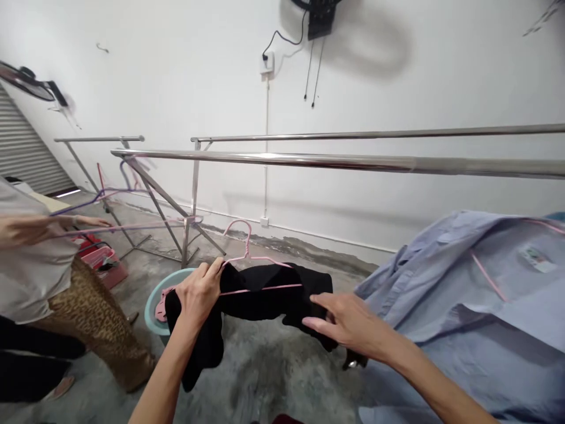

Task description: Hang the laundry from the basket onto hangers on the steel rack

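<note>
A black garment (265, 303) hangs on a pink clothes hanger (247, 247) in front of me, its hook pointing up. My left hand (200, 288) is closed around the hanger's left arm together with the cloth. On the opposite side, my right hand (348, 324) reaches the garment's right shoulder. Its thumb and index finger are stretched out and apart against the black fabric; the other fingers are mostly hidden. Close by on the right hangs a light blue shirt (441, 330), with parts of another pink hanger showing in its collar.
Two metal rails (309, 159) run across in front of a white wall. Below left stands a light blue tub (154, 303) with pink cloth inside. A co-worker (26, 253) at the left holds purple and pink hangers (128, 227). Farther back sits a pink basket (103, 265).
</note>
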`<move>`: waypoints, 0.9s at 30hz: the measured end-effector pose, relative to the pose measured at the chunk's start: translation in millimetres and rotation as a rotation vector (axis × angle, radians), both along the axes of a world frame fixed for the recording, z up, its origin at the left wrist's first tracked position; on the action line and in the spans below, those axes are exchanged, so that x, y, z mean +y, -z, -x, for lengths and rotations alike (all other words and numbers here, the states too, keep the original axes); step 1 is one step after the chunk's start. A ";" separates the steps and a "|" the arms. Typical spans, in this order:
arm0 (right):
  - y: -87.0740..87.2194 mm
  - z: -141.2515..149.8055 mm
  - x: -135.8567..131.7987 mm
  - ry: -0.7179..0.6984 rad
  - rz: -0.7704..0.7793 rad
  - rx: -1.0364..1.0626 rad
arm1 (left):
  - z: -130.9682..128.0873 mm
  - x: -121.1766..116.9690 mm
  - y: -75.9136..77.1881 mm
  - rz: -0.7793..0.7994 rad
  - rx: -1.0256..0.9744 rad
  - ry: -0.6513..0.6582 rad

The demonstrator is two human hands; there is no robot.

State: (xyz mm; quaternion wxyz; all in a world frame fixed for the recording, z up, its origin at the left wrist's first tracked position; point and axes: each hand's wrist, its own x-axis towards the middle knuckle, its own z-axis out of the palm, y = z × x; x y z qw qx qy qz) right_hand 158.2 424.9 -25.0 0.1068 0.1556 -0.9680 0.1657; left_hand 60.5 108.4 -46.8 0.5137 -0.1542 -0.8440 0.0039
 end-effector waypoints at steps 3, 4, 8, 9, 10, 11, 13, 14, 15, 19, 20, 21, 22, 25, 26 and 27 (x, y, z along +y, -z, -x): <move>-2.7 1.6 23.0 -0.082 0.270 0.391 | -10.6 -4.3 5.1 -0.048 0.023 0.087; -4.4 5.8 31.5 -0.045 0.275 0.490 | -13.2 -3.9 7.0 -0.056 0.024 0.110; -3.8 23.0 51.2 -0.062 0.148 0.235 | -16.3 1.5 13.1 -0.065 0.037 0.170; -1.4 24.7 51.4 -0.080 0.179 0.115 | -15.7 2.4 14.0 -0.082 0.033 0.181; 1.2 25.0 50.0 -0.092 0.233 0.018 | -14.9 3.0 14.7 -0.102 0.019 0.189; 3.8 23.8 47.8 -0.099 0.296 -0.049 | -14.1 3.3 15.5 -0.119 -0.002 0.192; 8.4 18.8 42.9 -0.098 0.375 -0.091 | -13.4 3.8 18.0 -0.137 -0.061 0.192; 10.4 15.5 41.4 -0.087 0.376 -0.079 | -13.6 4.4 19.9 -0.138 -0.087 0.194; 12.5 12.1 40.9 -0.077 0.353 -0.056 | -14.2 5.4 22.2 -0.138 -0.105 0.198; 21.7 1.7 47.9 -0.074 0.188 0.119 | -18.0 13.8 32.9 -0.137 -0.069 0.214; 23.4 -0.1 50.2 -0.097 0.146 0.189 | -18.9 16.6 34.7 -0.132 -0.056 0.216; 24.4 -1.6 52.1 -0.121 0.101 0.272 | -19.6 19.6 35.8 -0.127 -0.043 0.219; 24.6 -3.1 53.3 -0.144 0.056 0.360 | -20.3 22.5 36.1 -0.122 -0.029 0.227; 22.6 -7.6 54.5 -0.186 -0.047 0.601 | -21.3 30.3 33.9 -0.116 0.018 0.251; 22.6 -8.9 55.3 -0.191 -0.066 0.653 | -21.3 32.4 32.8 -0.118 0.033 0.248; 23.9 -9.6 57.1 -0.193 -0.077 0.693 | -21.0 34.1 31.9 -0.123 0.043 0.240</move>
